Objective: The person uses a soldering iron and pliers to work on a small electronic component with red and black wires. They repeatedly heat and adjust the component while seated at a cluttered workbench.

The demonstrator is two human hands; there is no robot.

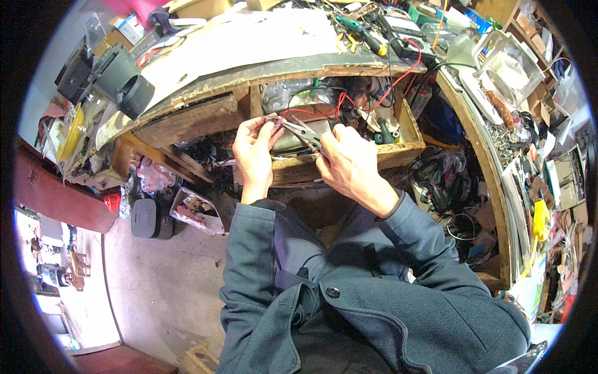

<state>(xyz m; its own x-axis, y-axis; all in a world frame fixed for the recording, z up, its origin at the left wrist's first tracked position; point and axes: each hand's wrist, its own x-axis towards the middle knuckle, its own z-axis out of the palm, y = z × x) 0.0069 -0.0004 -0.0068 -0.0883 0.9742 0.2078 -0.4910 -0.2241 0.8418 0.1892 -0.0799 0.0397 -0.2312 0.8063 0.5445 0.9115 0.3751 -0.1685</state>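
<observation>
Over the drawer (398, 151), near its left edge, my left hand (254, 148) pinches a purple bit (278, 122); my right hand (350, 159) clamps the pliers (304, 132). A loose pinch could drop it inside.

Small piece (279, 123) purple; pliers (304, 131) silver-grey; wire (341, 103) red; coat (380, 305) dark slate-blue (trousers (298, 240) greyer, faintly violet).

Purple bit (278, 123) at tips of the pliers (303, 131): too small to identify. Pliers' rear end partly hidden by right hand (351, 159).
</observation>
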